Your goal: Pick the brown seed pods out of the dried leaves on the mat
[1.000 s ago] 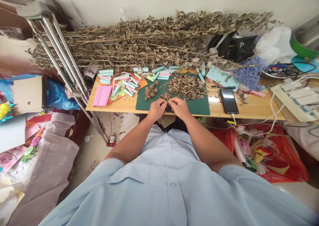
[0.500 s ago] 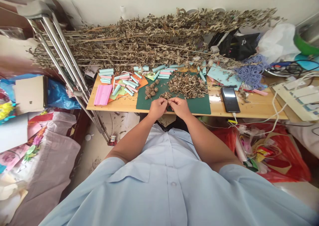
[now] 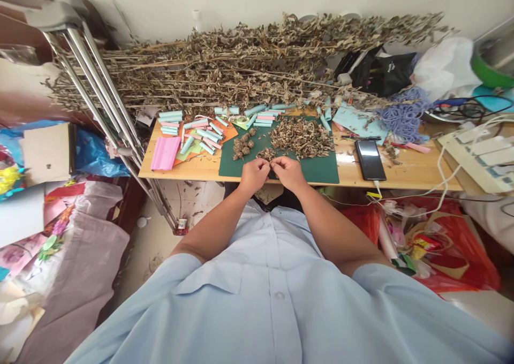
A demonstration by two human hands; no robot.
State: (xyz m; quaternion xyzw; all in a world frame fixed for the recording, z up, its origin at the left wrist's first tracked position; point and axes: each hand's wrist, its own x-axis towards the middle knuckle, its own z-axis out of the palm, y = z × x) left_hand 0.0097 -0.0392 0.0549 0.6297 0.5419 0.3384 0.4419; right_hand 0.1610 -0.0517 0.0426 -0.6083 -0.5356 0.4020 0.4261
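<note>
My left hand (image 3: pixel 256 174) and my right hand (image 3: pixel 288 172) meet at the near edge of a green cutting mat (image 3: pixel 317 175). Both are closed, fingertips pinched together; what sits between them is too small and hidden to be sure of, though dried leaf bits show right at the fingers. Just beyond the fingertips lies a small heap of dried leaves (image 3: pixel 266 153). A larger pile of dried leaves (image 3: pixel 302 138) spreads over the mat's right half. To the left, several brown crumpled leaf balls (image 3: pixel 243 144) are clustered.
Paper rolls (image 3: pixel 209 135) in blue and pink and a pink sheet (image 3: pixel 165 153) lie left. Dried plant stalks (image 3: pixel 225 64) fill the back. A phone (image 3: pixel 370 160) with a cable, blue yarn (image 3: pixel 403 115) and a power strip (image 3: pixel 480 158) are right. Metal crutches (image 3: pixel 108 101) lean at the left edge.
Both hands keep the same pinched pose in the same place, with only slight finger movement. The whole view has shifted very slightly.
</note>
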